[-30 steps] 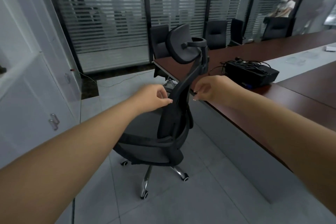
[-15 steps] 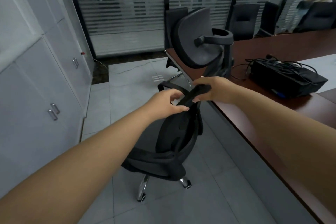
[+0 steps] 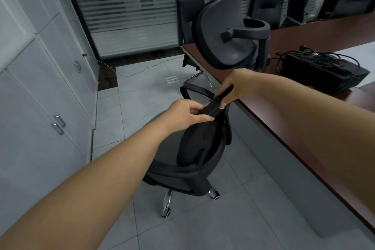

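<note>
Both hands are on the black office chair (image 3: pixel 172 172). Our left hand (image 3: pixel 186 113) closes its grip on the top edge of the backrest (image 3: pixel 203 144), and our right hand (image 3: pixel 233 87) clasps the same edge just beyond. The chair stands on the tiled floor (image 3: pixel 233 229) beside the brown tabletop (image 3: pixel 288 32), with its headrest (image 3: pixel 221 32) tilted above our hands.
</note>
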`<state>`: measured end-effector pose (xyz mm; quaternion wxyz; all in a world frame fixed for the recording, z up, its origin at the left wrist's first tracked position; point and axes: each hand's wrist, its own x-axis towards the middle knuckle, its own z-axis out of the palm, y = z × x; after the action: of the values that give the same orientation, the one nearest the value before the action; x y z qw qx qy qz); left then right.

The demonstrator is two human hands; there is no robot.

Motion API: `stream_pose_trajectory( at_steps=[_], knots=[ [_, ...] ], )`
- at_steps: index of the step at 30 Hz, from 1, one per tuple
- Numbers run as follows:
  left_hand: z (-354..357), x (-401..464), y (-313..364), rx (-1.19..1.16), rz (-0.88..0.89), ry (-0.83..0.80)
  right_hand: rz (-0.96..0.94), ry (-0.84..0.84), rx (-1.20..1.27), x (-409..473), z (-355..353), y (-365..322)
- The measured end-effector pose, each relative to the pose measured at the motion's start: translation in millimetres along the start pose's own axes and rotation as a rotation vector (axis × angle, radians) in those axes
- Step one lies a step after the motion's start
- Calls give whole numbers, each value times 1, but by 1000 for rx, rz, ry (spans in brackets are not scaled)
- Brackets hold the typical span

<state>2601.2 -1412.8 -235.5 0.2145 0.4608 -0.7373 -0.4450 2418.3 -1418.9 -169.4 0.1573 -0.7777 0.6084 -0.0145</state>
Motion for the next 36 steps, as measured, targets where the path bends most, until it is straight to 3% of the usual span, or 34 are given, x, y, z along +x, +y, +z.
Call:
stream_pose_trajectory(
  at_steps=[7, 15, 19, 26, 31, 36],
  knots=[
    [-70, -44, -38, -95, -75, -41, -32, 81, 97, 7, 33, -77],
    [-144, -91, -78, -22, -93, 155, -54, 296, 136, 26, 78, -162],
    [-165, -106, -88, -2, -62, 283, -133, 460, 311, 18, 92, -191],
    [-153, -109, -79, 94, 138, 264, 59, 646, 588, -13, 96, -183],
    [-137, -99, -66, 181, 215, 151, 160, 902, 569, -30, 80, -163],
    [-125, -79, -56, 467, 138, 112, 325, 713, 362, -34, 69, -125]
  ],
)
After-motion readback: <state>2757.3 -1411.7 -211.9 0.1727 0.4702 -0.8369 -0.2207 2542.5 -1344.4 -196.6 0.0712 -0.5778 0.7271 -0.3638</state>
